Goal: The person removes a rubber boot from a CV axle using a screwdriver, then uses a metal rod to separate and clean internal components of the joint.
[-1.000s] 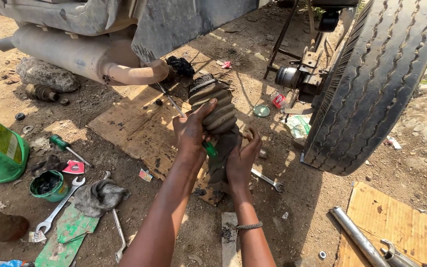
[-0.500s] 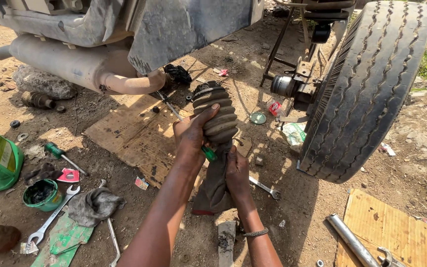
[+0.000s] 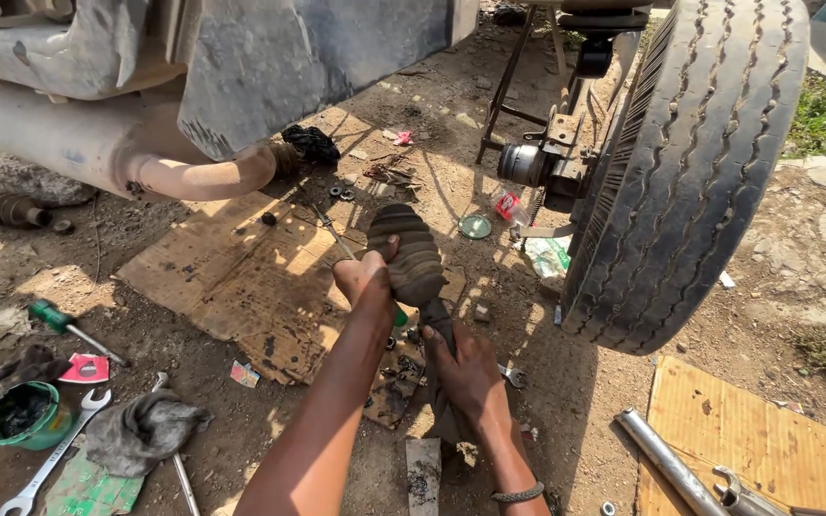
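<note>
Left hand [image 3: 363, 279] grips the ribbed rubber boot [image 3: 410, 253], right hand [image 3: 466, 368] clamps its shaft lower down, over the cardboard's [image 3: 241, 277] right edge; tyre [image 3: 690, 172] close right, dirt ground around.

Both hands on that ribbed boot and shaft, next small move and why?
Probably steady the lower end before working the boot further. The left hand wraps the ribbed rubber boot near its top, the right hand grips the dark shaft below, and the part stands upright over cardboard and loose dirt.

boot [image 3: 411, 250] — ribbed matt rubber; cardboard [image 3: 241, 277] — rough, stained; tyre [image 3: 690, 162] — matt treaded rubber
</note>
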